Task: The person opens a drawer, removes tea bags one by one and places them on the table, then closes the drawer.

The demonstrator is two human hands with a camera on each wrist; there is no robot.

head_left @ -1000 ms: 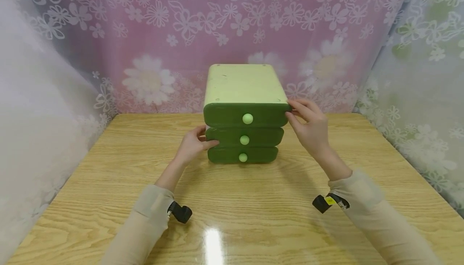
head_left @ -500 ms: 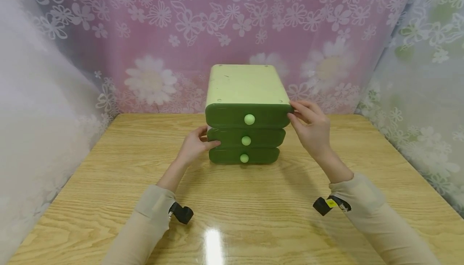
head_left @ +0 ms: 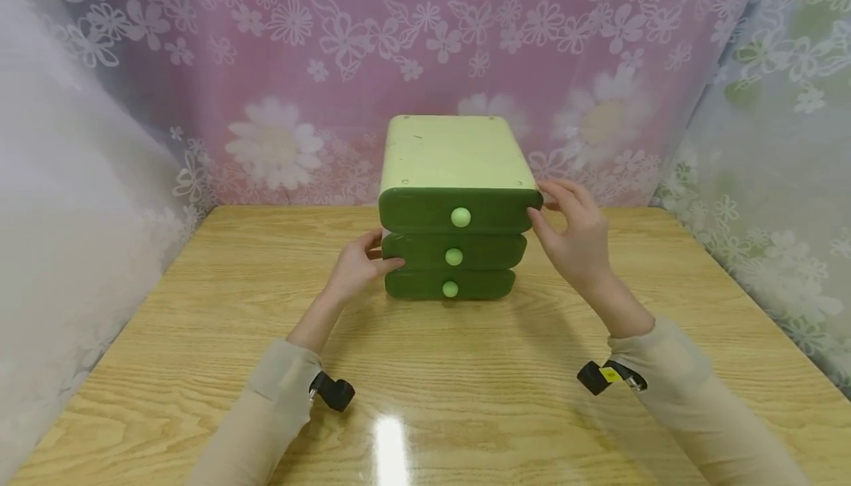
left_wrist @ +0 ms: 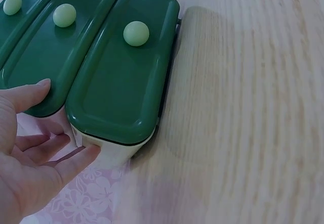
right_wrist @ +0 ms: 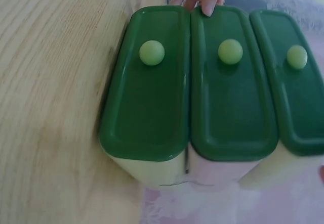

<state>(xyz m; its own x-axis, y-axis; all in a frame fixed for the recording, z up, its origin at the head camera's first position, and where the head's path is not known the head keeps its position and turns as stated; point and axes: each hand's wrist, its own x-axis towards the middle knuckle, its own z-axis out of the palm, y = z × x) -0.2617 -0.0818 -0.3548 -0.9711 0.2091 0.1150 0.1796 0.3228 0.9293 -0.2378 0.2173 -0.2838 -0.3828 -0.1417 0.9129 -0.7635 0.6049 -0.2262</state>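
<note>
A small drawer cabinet (head_left: 459, 150) stands upright on the table, with a pale yellow-green top and three dark green drawer fronts, each with a round light green knob. My left hand (head_left: 354, 268) grips its left side. The left thumb lies on the middle drawer front (left_wrist: 76, 42), and the other fingers reach round the side near the bottom drawer (left_wrist: 121, 82). At the upper right corner my right hand (head_left: 577, 238) holds the edge of the top drawer (head_left: 425, 211), thumb in front and fingers at the side. In the right wrist view that hand is nearly all out of frame.
The wood-grain table (head_left: 425, 382) extends around the cabinet, with a bright light reflection near its front. A pink flowered curtain (head_left: 372, 43) hangs behind, and pale flowered cloths (head_left: 784, 198) flank both sides. Each wrist wears a small black camera (head_left: 335, 394).
The cabinet has shifted slightly to the right in the head view. My right fingers have slid from the top corner round onto the side. My left hand keeps its hold.
</note>
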